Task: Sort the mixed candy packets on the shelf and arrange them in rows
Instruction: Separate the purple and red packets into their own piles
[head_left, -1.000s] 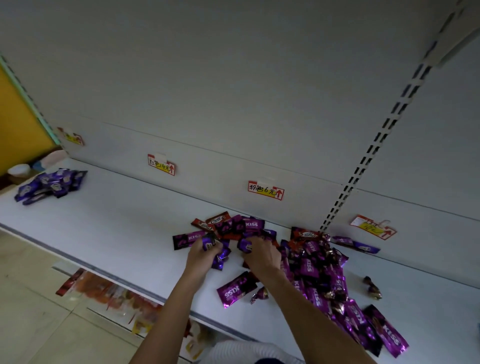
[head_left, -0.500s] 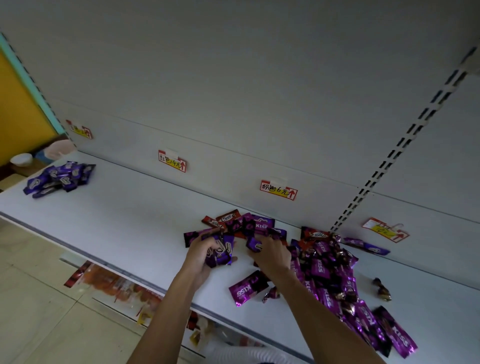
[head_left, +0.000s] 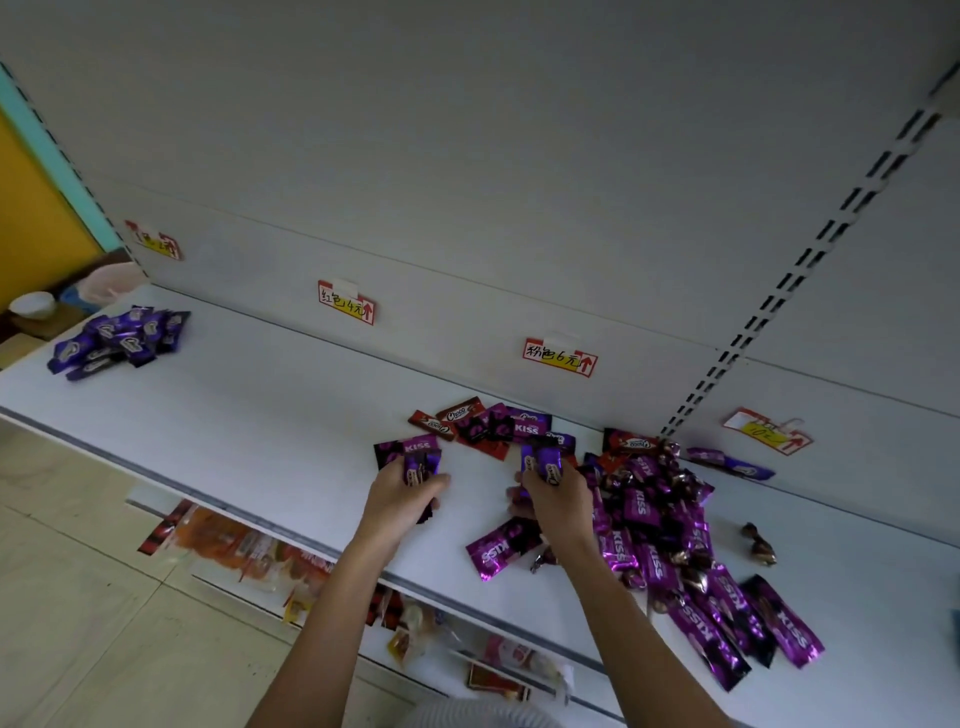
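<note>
Reaching over the shelf (head_left: 234, 415), left hand (head_left: 402, 493) curled around a purple bundle (head_left: 422, 464), right hand (head_left: 558, 499) pinching a purple packet (head_left: 543, 464), candy pile (head_left: 654, 512) at its 3 o'clock.

A yellow wall (head_left: 31, 218) borders the pale tiled floor (head_left: 78, 597).
</note>
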